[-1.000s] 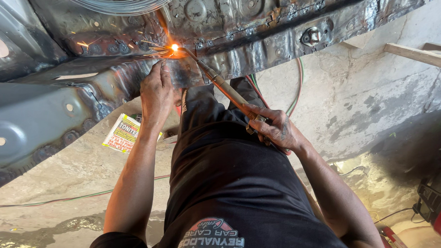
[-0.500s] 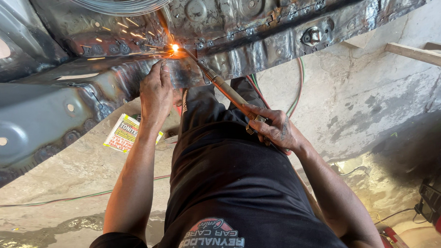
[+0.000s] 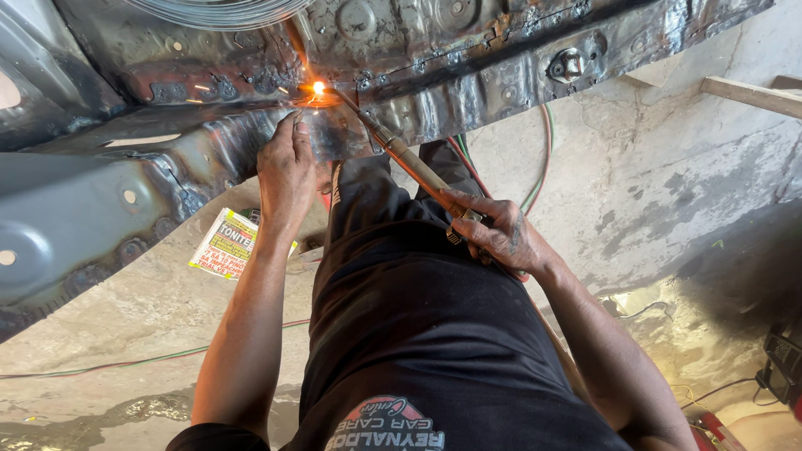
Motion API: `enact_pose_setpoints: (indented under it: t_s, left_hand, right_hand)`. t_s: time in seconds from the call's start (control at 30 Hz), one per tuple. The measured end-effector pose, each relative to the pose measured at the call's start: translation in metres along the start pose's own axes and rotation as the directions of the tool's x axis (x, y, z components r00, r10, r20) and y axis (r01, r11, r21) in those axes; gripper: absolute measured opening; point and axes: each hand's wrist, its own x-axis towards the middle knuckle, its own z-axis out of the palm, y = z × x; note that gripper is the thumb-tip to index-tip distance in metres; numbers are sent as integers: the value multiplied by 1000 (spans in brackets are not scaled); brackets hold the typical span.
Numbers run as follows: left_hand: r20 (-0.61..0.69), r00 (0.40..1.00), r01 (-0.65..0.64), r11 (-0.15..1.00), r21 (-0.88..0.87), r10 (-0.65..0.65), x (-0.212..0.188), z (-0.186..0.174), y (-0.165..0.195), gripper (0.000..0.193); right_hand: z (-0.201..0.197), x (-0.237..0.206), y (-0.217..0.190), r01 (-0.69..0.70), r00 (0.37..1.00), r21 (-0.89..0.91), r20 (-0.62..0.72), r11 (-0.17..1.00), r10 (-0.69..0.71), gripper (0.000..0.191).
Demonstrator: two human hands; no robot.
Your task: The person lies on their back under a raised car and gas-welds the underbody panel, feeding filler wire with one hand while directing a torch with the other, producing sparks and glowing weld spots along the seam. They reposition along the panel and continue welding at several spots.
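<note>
Overhead, a blackened metal underbody panel [image 3: 478, 68] is spanning the view, with a coil of bare wire [image 3: 213, 1] resting against it at the top. Item: right hand [image 3: 498, 233], fingers wrapped tight around the handle of a brass welding torch [image 3: 403, 154], which is slanting up and left so that its tip is meeting the panel at a bright orange flame [image 3: 318, 88]. Item: left hand [image 3: 286, 164], fingers held close together, lying flat against the panel just below and left of the flame, gripping nothing visible. Item: red and green hoses [image 3: 538, 159] trailing down behind the torch along the concrete wall. Item: a yellow and white printed box [image 3: 225, 243] lying on the concrete floor [image 3: 104, 331], beside the left forearm.
</note>
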Motion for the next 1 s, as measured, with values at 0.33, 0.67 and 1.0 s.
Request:
enact_pose_setpoints:
  t_s: [0.33,0.67,1.0]
  left_hand:
    - [-16,998,-58,995,-75,57,0,-1,1,40]
    - [64,993,104,981,-161,-95,-5,-1,3,41]
    - [79,987,160,948,-276,-143,-10,2,5,42]
  right_hand:
    - [1,-1,-1,-23,1000,-7,-12,1000,23,65]
    - [3,-1,1,-8,1000,-28,-26,1000,7,64]
    - [2,-3,0,23,1000,-18,-19,1000,-23,63]
